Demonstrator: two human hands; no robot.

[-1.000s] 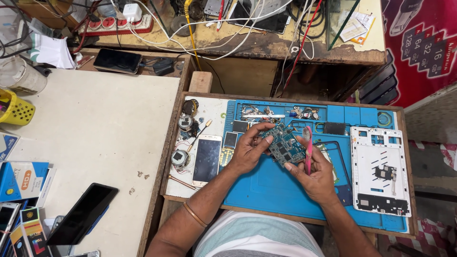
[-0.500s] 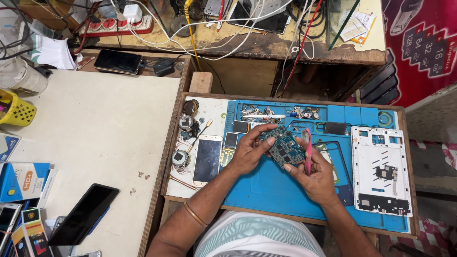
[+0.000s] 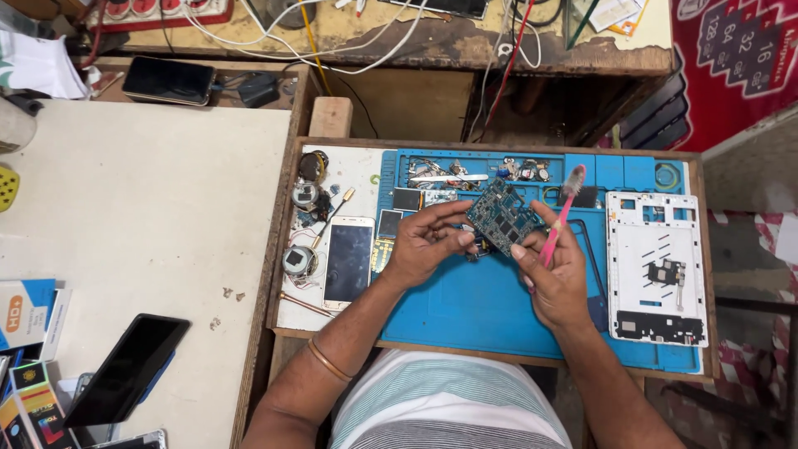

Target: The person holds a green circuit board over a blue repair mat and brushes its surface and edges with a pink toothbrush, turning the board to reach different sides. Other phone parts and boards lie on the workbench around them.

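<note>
A small wooden-rimmed surface (image 3: 287, 249) carries a blue mat (image 3: 474, 303) across most of its top. On the white strip left of the mat lie a white phone (image 3: 348, 262) face up and several round metal parts (image 3: 299, 259). Small screws and bits (image 3: 465, 170) sit in the mat's upper trays. A white tablet frame (image 3: 657, 266) lies on the mat's right end. To the left, a wider pale surface (image 3: 141, 191) holds a black phone (image 3: 126, 369) and boxes (image 3: 29, 312) near its front edge.

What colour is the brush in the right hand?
Pink: the toothbrush in the right hand has a pink handle, seen in the head view.
</note>
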